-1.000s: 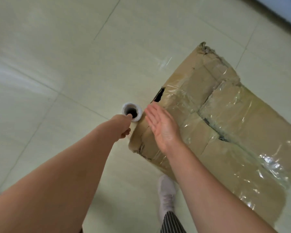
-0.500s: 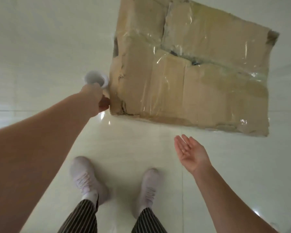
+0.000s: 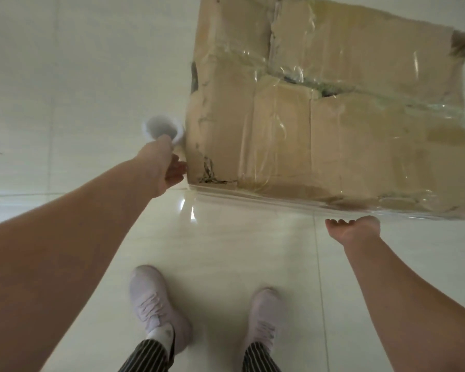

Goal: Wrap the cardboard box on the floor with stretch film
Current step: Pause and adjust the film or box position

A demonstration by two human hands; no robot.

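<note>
The right hand has risen since 0.5 s ago to the near, film-covered side of the cardboard box; its fingers point away and I cannot tell whether they grip. The left hand still clasps the stretch film roll at the box's 8 o'clock corner. The box, at 1 o'clock on the tiled floor, looks dented, torn and glossy with film.

The box sits on the floor, far and right. The roll is just left of its near-left corner, with the left hand on the roll's near side. A band of film runs along the box's near side. The right hand is at that side, further right. The shoes stand nearest.
</note>
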